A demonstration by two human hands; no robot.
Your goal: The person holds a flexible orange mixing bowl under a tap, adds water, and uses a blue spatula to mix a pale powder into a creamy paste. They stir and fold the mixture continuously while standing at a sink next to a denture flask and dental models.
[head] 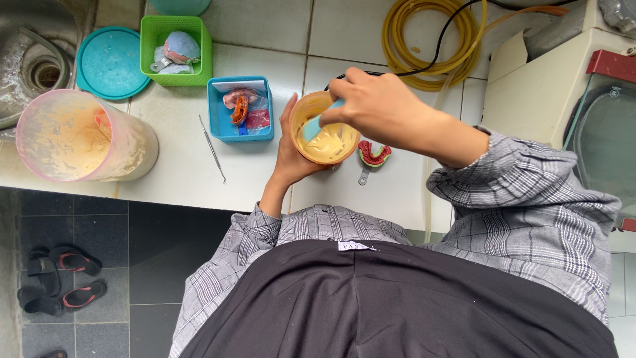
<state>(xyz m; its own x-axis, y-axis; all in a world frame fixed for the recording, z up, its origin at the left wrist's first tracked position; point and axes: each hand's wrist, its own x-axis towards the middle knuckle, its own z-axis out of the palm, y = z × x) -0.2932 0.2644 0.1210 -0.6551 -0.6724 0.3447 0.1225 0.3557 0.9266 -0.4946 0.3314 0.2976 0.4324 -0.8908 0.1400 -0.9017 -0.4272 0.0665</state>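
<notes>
Two hands meet over the white tiled counter point(185, 172) at one small orange mixing bowl point(324, 136). The left hand point(291, 149) cups the bowl from the side and below, fingers wrapped round its wall. The right hand point(381, 106) comes in from above, closed on a light blue spatula point(318, 122) whose blade sits in the cream-coloured paste inside. The bowl is held just above the counter's near part, between a blue tray point(215, 126) of small items and a red-lined impression tray point(373, 156) lying on the tiles. A thin metal tool point(212, 147) lies left of the blue tray. Farther left stand a large paste-smeared pink tub point(126, 149), a teal lid point(109, 63) and a green basket point(199, 66). A coiled yellow hose point(404, 50) lies behind the hands.
</notes>
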